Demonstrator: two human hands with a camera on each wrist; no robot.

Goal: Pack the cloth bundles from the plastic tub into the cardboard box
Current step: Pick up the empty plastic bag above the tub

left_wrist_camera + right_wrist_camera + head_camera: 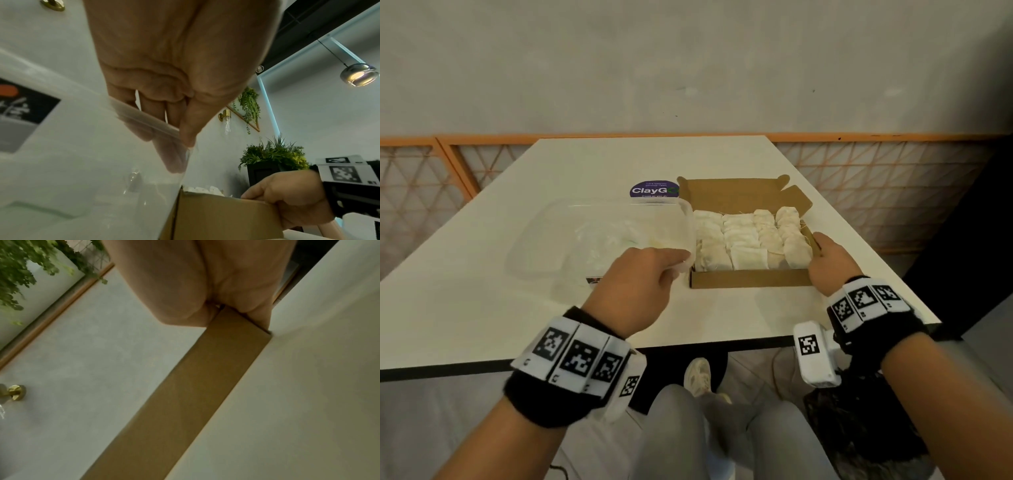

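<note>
Under your left hand [640, 284] sits the tub's [544, 240] near-right corner: thumb outside the rim, fingers [174, 162] curled over it inside, so it's clamped on the tub. Your right hand [828, 260] grips the box's [750, 278] right wall, thumb over the edge. The bundles [750, 240] lie packed in rows between your hands, filling the box; the tub looks empty, though I can't tell for sure thru the clear plastic.

Risks, my read: the tub touches the box's left wall, so pulling it w/ a tilt could drag or skew the box. Loose threads near your right thumb could snag and lift a bundle. Box lid [736, 195] stands open beyond your fingers; bumping it could flop it shut.
</note>
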